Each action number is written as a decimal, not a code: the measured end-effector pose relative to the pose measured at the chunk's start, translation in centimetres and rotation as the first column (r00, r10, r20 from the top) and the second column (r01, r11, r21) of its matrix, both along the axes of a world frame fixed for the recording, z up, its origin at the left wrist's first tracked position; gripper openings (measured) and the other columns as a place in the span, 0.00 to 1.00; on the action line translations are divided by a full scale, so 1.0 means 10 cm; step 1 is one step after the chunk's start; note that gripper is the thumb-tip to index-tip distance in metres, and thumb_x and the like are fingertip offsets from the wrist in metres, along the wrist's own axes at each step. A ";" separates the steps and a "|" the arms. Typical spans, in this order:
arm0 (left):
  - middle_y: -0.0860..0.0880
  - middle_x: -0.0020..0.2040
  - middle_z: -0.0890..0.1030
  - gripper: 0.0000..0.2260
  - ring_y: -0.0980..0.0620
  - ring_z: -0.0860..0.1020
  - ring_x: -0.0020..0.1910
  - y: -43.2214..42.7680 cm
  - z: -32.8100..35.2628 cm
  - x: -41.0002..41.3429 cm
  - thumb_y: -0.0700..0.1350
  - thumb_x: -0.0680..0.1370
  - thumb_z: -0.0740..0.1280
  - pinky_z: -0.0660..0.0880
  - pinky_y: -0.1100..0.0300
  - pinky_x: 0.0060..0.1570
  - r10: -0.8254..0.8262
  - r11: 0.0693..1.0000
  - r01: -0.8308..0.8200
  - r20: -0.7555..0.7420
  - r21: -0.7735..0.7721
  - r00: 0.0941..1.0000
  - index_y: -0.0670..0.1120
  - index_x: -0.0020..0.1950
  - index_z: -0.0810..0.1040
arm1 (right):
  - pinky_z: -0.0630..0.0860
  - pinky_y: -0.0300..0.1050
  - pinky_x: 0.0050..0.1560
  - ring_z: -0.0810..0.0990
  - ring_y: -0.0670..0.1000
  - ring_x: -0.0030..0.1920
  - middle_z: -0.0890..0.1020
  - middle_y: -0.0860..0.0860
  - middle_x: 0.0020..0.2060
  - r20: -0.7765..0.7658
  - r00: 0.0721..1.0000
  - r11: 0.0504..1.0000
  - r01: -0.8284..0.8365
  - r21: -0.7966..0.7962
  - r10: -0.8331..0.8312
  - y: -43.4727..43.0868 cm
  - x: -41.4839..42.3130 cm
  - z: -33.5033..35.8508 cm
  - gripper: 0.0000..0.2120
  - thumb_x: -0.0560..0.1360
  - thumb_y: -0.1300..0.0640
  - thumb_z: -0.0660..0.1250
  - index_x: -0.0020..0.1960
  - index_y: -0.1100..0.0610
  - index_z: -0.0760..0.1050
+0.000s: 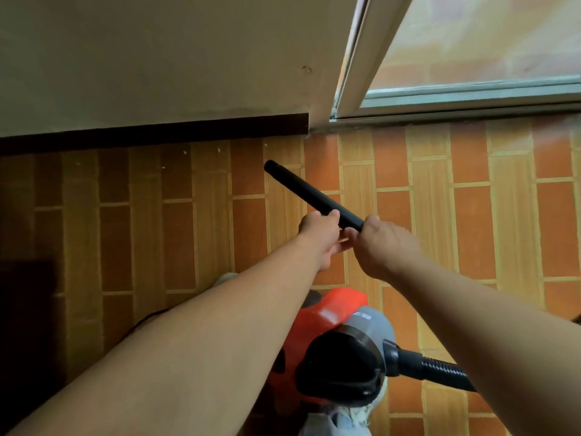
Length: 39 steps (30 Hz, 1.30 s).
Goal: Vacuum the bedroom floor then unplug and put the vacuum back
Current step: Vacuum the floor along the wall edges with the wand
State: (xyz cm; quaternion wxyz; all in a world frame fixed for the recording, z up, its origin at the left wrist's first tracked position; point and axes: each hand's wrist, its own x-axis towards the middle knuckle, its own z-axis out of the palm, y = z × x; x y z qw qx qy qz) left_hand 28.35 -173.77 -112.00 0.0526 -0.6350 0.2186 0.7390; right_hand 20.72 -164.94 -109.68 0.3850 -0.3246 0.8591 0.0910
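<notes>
Vacuum tube (301,190), black, angles toward the floor's (471,221) far edge; left hand (320,229) and right hand (380,243) both clamp its near end.

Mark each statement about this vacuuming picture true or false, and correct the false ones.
1. The left hand and the right hand both grip the black tube. True.
2. The vacuum body is blue. False: it is orange and grey.
3. The ribbed hose leaves the vacuum body toward the right. True.
4. A wide floor brush sits on the black tube's far end. False: that end is bare.
</notes>
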 end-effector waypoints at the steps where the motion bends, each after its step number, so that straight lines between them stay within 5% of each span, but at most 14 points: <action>1: 0.40 0.57 0.82 0.13 0.48 0.84 0.42 -0.04 -0.06 0.02 0.43 0.85 0.60 0.84 0.51 0.41 -0.005 1.000 0.005 -0.003 0.002 1.000 0.43 0.69 0.71 | 0.71 0.50 0.41 0.74 0.57 0.41 0.72 0.52 0.39 0.005 1.000 1.000 0.005 0.008 -0.005 -0.05 0.02 -0.04 0.20 0.84 0.39 0.50 0.51 0.56 0.65; 12: 0.43 0.57 0.80 0.32 0.53 0.79 0.39 -0.26 -0.38 0.04 0.39 0.84 0.61 0.83 0.47 0.51 -0.117 0.991 0.114 -0.052 -0.065 0.992 0.58 0.82 0.50 | 0.72 0.49 0.41 0.76 0.57 0.43 0.71 0.52 0.38 0.008 0.993 0.987 0.120 0.109 -0.121 -0.42 0.13 -0.43 0.22 0.84 0.40 0.52 0.60 0.59 0.68; 17: 0.43 0.56 0.80 0.31 0.51 0.80 0.40 -0.33 -0.39 0.04 0.38 0.85 0.60 0.83 0.50 0.45 -0.128 0.991 0.126 -0.057 -0.042 0.990 0.57 0.82 0.51 | 0.74 0.50 0.42 0.77 0.57 0.45 0.73 0.53 0.42 0.019 0.999 0.990 0.039 0.133 -0.042 -0.47 0.11 -0.48 0.20 0.85 0.42 0.52 0.63 0.58 0.67; 20: 0.46 0.52 0.79 0.30 0.48 0.83 0.49 -0.33 -0.38 0.05 0.38 0.84 0.60 0.82 0.51 0.42 -0.154 0.987 0.152 -0.041 -0.046 0.987 0.55 0.82 0.53 | 0.73 0.50 0.41 0.77 0.58 0.45 0.72 0.52 0.39 0.053 0.999 0.991 -0.006 0.134 -0.001 -0.51 0.09 -0.52 0.14 0.84 0.46 0.54 0.62 0.57 0.66; 23: 0.44 0.59 0.80 0.27 0.44 0.81 0.58 -0.32 -0.40 0.06 0.38 0.84 0.60 0.82 0.50 0.45 -0.181 0.982 0.180 -0.020 -0.056 0.983 0.53 0.81 0.57 | 0.71 0.49 0.38 0.77 0.57 0.44 0.71 0.52 0.38 0.114 0.991 0.992 0.060 0.115 -0.073 -0.55 0.09 -0.55 0.12 0.83 0.48 0.57 0.58 0.57 0.66; 39: 0.45 0.61 0.80 0.31 0.43 0.82 0.55 -0.57 -0.49 0.05 0.40 0.84 0.62 0.83 0.49 0.47 -0.186 0.976 0.185 0.006 -0.113 0.983 0.57 0.82 0.53 | 0.73 0.49 0.37 0.78 0.55 0.41 0.72 0.52 0.38 0.104 0.994 0.998 0.026 0.058 -0.032 -0.80 0.11 -0.60 0.08 0.83 0.55 0.59 0.58 0.56 0.63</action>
